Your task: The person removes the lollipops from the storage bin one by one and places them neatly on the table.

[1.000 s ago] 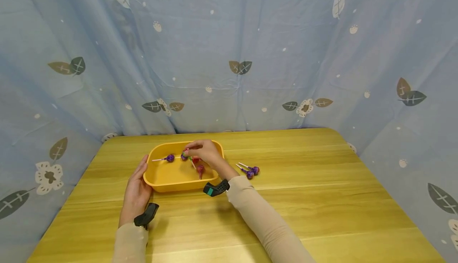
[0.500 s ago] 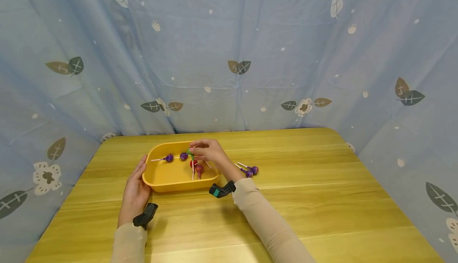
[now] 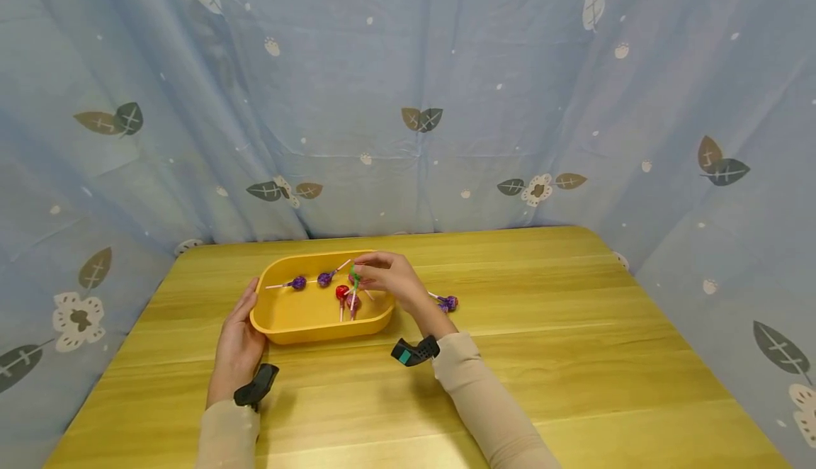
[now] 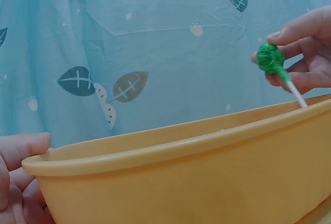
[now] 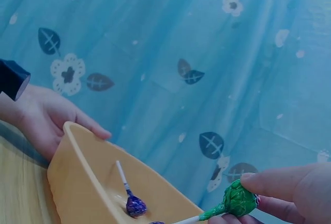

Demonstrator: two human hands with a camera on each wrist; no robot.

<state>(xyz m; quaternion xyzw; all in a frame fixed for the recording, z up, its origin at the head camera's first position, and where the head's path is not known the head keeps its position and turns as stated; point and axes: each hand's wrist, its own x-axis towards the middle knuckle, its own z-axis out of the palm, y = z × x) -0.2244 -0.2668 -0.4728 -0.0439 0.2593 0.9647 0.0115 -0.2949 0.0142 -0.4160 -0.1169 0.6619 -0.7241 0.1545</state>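
My right hand point(image 3: 390, 278) pinches a lollipop in a green wrapper point(image 4: 270, 58) by its round head, thumb against fingertips. Its white stick points down over the right part of a yellow plastic basin point(image 3: 306, 333). At the basin's left end my left hand point(image 3: 239, 341) holds the wall, with the thumb point(image 4: 31, 145) at the rim and the other fingers outside. Inside lie two purple lollipops, one of them point(image 5: 135, 206) towards the left end, along with a red lollipop point(image 3: 342, 291) and a pinkish one point(image 3: 353, 303). My right hand partly hides others.
Two purple lollipops point(image 3: 451, 303) lie together on the wooden table point(image 3: 542, 327), right of the basin and partly behind my right wrist. A blue curtain point(image 3: 421, 193) with leaf prints hangs behind the table. Each wrist wears a black camera band point(image 3: 416, 351).
My right hand has moved right and lifted slightly with the green lollipop, uncovering the purple and red lollipops beneath. My left hand stays at the basin's left end.
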